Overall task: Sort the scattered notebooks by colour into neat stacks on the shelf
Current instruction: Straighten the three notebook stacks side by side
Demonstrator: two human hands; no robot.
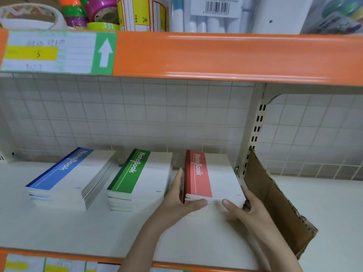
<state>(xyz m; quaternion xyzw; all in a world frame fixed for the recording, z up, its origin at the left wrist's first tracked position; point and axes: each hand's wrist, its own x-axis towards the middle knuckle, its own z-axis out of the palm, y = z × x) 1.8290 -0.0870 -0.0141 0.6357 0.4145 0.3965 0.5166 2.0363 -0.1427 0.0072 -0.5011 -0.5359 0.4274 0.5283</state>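
Observation:
Three stacks of notebooks lie in a row on the white shelf (78, 228): a blue-banded stack (68, 179) at the left, a green-banded stack (141, 177) in the middle and a red-banded stack (214, 177) at the right. My left hand (178, 201) lies flat against the red stack's left side, with its thumb across the front edge. My right hand (245, 209) holds the red stack's front right corner, thumb on the front edge and fingers curled at the right side. The blue stack's right edge is fanned unevenly.
A brown cardboard divider (275, 203) stands just right of the red stack, by the cream shelf upright (253, 130). An orange shelf beam (216, 55) with a label runs overhead; tape rolls and packaged goods sit above it. A tiled wall is behind.

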